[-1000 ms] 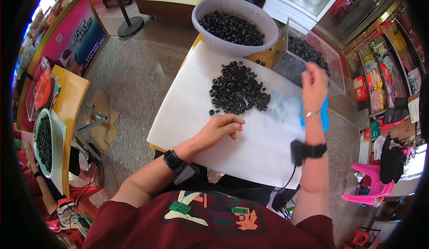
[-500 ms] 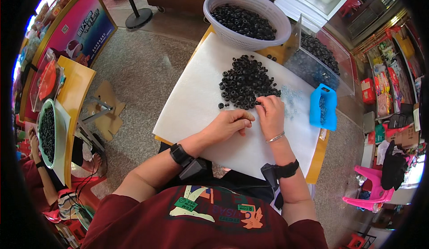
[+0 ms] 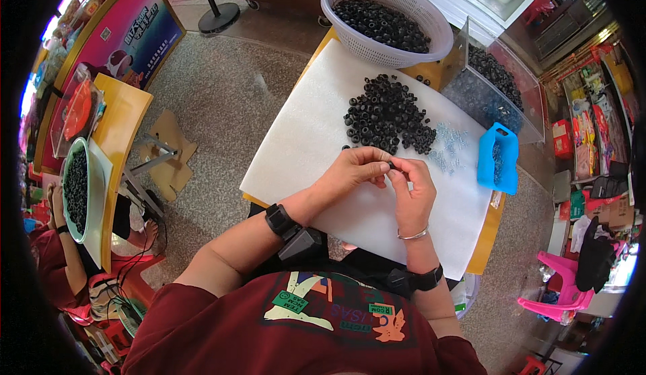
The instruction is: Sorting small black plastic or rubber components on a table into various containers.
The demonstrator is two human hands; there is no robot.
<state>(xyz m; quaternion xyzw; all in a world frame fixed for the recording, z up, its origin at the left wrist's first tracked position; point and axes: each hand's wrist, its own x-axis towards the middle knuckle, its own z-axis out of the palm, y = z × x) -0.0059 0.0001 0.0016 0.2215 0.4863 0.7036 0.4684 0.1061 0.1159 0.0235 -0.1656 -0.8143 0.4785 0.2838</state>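
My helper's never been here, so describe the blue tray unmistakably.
Find the middle table with the white sheet. At its right edge, on the near side of the clear bin, lies the blue tray. Unlike that bin and the pale basket, it's small and bright blue.

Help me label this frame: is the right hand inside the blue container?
No, the right hand meets the left hand at a small dark piece, over the white sheet and apart from the blue container.

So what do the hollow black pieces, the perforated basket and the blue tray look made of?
Hollow black pieces: plastic or rubber, with slight shiny highlights; can't tell which. Perforated basket: probably satin plastic, with mesh walls. Blue tray: likely smooth plastic, evenly coloured.
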